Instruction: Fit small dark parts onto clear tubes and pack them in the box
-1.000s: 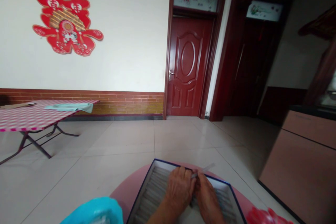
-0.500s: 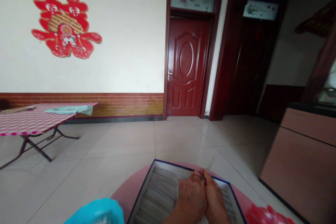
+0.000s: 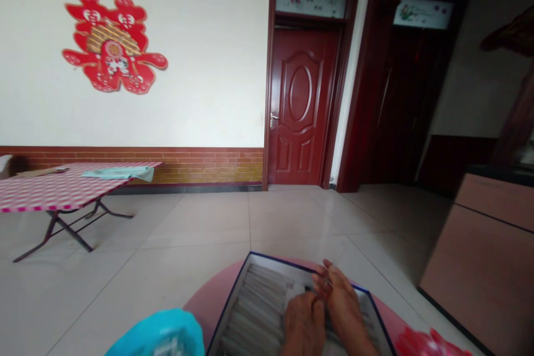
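Inspection of your station, left to right. At far left stands a folding bench (image 3: 50,192) under a red-and-white checked cover, with a folded pale green cloth (image 3: 119,172) lying on it. Higher up, a red paper ornament (image 3: 114,41) hangs on the white wall. At the near edge of view sits a blue plastic bag (image 3: 158,334), just beside a round pink bench (image 3: 217,289). On that bench rests a shallow box (image 3: 283,262) with a dark blue rim, its inside filled with rows of pale grey tubes (image 3: 254,317). Your left hand (image 3: 303,325) is over the right half of the box, fingers curled down toward the rows, near a small dark tip (image 3: 307,288). Your right hand (image 3: 340,300) is just beside it, fingers raised and spread above the rim. Change noted: your hands were pressed together a moment ago and have now parted slightly, and the thin clear tube held between them earlier no longer shows. You cannot be credited with a grasp on either side, as this view does not settle whether your fingers hold anything. At far right are a red object (image 3: 429,345) and a pink cabinet (image 3: 471,256).
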### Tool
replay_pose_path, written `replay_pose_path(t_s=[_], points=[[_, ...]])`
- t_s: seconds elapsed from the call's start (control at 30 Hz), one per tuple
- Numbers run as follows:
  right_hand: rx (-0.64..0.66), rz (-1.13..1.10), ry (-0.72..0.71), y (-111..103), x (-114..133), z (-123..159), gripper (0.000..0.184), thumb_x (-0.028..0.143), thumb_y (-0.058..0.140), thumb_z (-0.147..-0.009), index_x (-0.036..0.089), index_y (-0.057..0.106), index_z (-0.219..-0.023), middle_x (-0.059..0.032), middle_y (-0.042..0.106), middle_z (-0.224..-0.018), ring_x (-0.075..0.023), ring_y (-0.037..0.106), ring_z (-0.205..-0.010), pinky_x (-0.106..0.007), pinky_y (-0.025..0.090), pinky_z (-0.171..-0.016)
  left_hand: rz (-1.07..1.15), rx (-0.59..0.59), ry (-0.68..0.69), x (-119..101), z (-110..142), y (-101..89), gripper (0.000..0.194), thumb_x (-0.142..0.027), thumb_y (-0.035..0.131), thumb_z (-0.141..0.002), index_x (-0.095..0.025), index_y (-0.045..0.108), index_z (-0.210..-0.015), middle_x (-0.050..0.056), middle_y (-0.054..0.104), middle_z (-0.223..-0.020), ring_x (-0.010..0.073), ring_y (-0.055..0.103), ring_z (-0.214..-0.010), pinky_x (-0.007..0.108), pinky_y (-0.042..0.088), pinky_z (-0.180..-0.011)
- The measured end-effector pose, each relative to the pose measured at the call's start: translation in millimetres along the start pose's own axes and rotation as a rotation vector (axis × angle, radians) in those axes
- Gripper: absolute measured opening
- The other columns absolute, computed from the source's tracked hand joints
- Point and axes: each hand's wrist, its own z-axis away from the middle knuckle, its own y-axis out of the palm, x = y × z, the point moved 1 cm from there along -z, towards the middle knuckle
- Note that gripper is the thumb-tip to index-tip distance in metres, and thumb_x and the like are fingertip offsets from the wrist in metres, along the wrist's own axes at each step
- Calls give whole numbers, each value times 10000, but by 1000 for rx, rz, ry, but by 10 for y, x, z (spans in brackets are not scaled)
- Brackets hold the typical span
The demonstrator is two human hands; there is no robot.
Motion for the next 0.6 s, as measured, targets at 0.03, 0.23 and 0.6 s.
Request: replay_pose_path(t_s=[0.03, 0.23, 0.6], points=[[25, 67, -20, 18, -26, 24, 447, 449, 598, -652, 216, 533, -1027, 11, 677, -793, -162, 643, -655, -276, 517, -548, -4, -21, 1, 29, -8, -43, 389, -272, 256, -879, -202, 611, -1022, 56, 637, -1014, 200, 552, -944, 303, 391, -841], [93, 366, -145, 9, -108, 55, 382, 464, 500, -720, 205, 551, -997, 1, 669, -791, -162, 631, -656, -282, 507, -573, -143, -86, -2, 239, 75, -432, 346, -207, 299, -851, -168, 621, -974, 90, 656, -912, 217, 581, -898, 307, 405, -812], [191, 285, -71, 31, -245, 24, 345, 412, 523, -714, 186, 579, -970, -13, 685, -785, -144, 635, -670, -236, 470, -531, -473, -229, -204, 1578, 941, -1730, 307, -121, 332, -753, -234, 590, -877, -18, 664, -901, 144, 608, -865, 226, 440, -790]])
